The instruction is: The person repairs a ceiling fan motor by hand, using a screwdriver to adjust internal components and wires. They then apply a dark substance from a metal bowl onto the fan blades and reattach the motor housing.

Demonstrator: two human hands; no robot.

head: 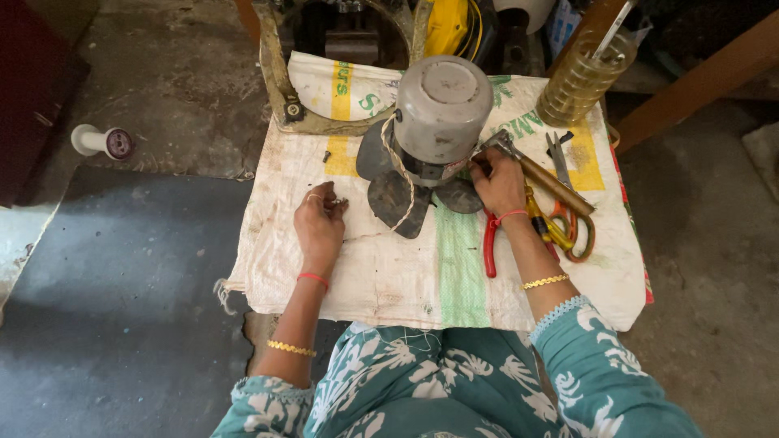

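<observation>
A grey fan motor [438, 113] with dark blades [399, 201] stands upright on a white woven sack [365, 276], with a cord looped around it. My left hand [320, 223] rests on the sack just left of the blades, fingertips pinched on a small metal part. My right hand [497, 182] presses against the motor's lower right side, fingers at its base; whether it grips something there is hidden.
Beside my right wrist lie red-handled pliers [490, 243], a wooden-handled hammer [545, 174], scissors [568, 219] and small metal snips [558, 154]. A jar of yellowish liquid [583, 77] stands at the sack's far right. A white spool [101, 142] lies on the floor left. A metal frame [280, 81] sits behind.
</observation>
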